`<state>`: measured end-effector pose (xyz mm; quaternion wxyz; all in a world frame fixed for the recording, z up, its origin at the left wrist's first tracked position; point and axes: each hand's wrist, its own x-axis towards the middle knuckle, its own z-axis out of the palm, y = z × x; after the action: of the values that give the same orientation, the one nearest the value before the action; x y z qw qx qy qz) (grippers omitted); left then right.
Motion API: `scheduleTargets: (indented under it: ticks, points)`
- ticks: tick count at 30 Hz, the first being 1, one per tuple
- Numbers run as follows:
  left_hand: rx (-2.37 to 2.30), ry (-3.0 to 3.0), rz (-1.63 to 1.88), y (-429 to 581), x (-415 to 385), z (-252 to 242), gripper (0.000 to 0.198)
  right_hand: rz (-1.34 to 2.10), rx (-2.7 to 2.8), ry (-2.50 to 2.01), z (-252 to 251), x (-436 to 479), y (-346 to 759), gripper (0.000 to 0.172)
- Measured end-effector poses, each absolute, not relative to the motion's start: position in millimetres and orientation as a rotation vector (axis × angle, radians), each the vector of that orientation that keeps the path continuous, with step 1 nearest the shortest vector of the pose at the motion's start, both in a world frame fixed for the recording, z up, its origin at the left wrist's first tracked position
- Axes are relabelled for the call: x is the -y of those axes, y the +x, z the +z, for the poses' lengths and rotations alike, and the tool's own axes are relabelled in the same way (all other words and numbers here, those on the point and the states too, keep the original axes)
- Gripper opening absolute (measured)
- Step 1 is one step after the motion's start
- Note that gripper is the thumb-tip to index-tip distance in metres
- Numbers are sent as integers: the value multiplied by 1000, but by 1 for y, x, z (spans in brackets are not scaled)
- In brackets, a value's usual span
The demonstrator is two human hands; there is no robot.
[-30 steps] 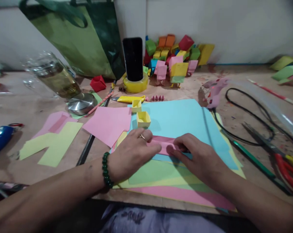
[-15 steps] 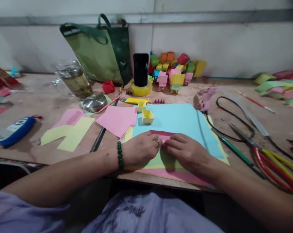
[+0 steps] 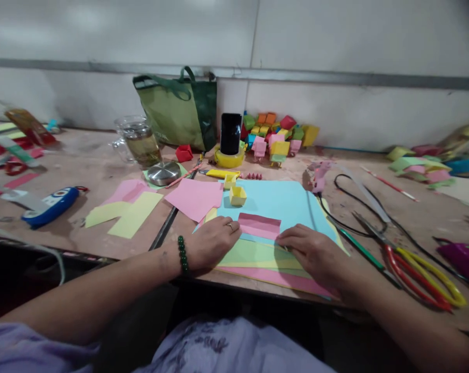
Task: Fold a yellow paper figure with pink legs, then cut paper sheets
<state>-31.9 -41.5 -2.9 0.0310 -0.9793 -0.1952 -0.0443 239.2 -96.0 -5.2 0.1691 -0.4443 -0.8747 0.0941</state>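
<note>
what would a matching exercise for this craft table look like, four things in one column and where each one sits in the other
Things
1. folded pink paper
2. phone
3. scissors
4. glass mug

Places
a. standing in the yellow tape roll
b. left of the green bag
c. on the blue sheet, between the left hand and the right hand
d. on the table to the right of the right hand

Pairs: 1-c, 2-a, 3-d, 4-b
</note>
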Motion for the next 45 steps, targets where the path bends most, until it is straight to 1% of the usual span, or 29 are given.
scheduleTargets:
  ticks: [2,4,5,7,10,13,15,17,19,20,22,24,25,28,30,33,36,39,42,45]
  points:
    - [605,-3029,-149,-32,43,-4,21,300,2401,-1363,4,83,235,26]
    - [629,-3039,-146,-32,43,-4,21,256,2318,-1447,11,67,230,18]
    - [644,-3042,-152,-33,43,-4,21,251,2293,-1491,12,60,226,22]
    - [668,-3038,-176,-36,43,-4,23,361,2293,-1565,11,48,220,32]
    - [739,-2982,-256,-41,43,-5,25,594,2244,-1597,7,47,215,34]
    - [923,-2913,-422,-38,48,-1,23,530,2007,-1663,4,62,215,35]
    - [982,-2918,-554,-27,54,4,27,523,1810,-1709,2,76,212,26]
    - [944,-2988,-625,-13,59,8,41,663,1626,-1690,-1,89,206,15]
    - [905,-3071,-583,2,63,8,53,863,1493,-1635,-5,102,199,14]
    - [897,-3098,-526,8,65,7,53,937,1478,-1597,-6,108,195,16]
    - [868,-3116,-412,15,65,3,41,1000,1567,-1514,-7,118,192,18]
    - [760,-3121,-343,15,64,-2,30,919,1748,-1456,-3,125,193,21]
    - [686,-3121,-325,12,63,-3,26,810,1850,-1441,0,127,196,23]
    - [527,-3059,-296,2,59,-3,14,322,2173,-1391,10,123,209,28]
    - [512,-2974,-280,-5,56,-2,13,128,2374,-1311,11,116,217,30]
    - [544,-2914,-236,-13,54,-3,16,134,2536,-1199,1,110,223,18]
    - [624,-2963,-240,-16,56,-6,19,73,2500,-1144,-13,110,221,19]
    - [684,-3027,-279,-15,58,-9,22,55,2418,-1197,-18,111,218,10]
    - [725,-3042,-309,-13,58,-10,24,105,2414,-1281,-17,106,219,15]
    - [871,-3124,-416,-12,58,-11,26,247,2387,-1296,-17,100,225,15]
